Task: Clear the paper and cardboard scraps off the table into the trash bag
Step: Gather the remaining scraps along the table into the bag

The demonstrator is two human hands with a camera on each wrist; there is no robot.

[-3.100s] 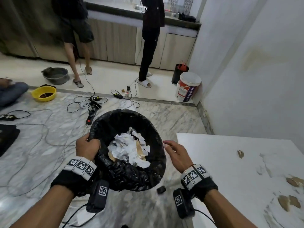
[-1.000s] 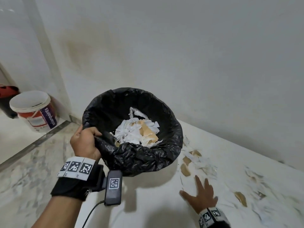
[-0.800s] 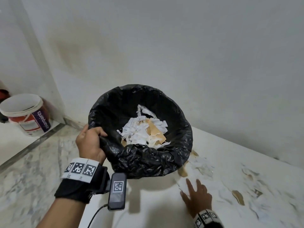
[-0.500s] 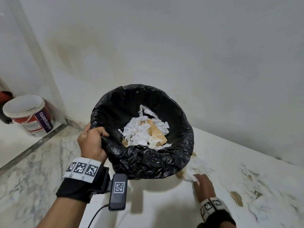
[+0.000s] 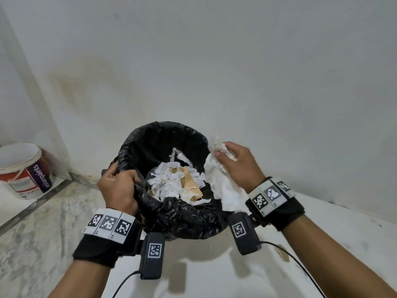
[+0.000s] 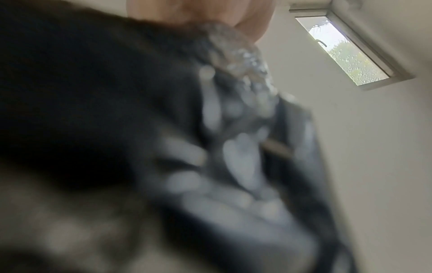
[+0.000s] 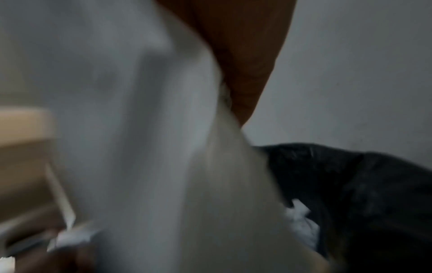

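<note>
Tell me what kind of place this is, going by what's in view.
Probably a room in a home under repair or repainting, though that is a guess. A paint bucket stands on the marble floor against a stained bare wall, and a small high window shows in the left wrist view.

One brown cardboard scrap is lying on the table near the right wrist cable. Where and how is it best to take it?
Probably from above, by an edge. The cardboard scrap lies flat on the white table, so no side gives a hold; a fingertip pinch along its edge should lift it. The right hand holds crumpled white paper over the trash bag; it must drop that first.
</note>
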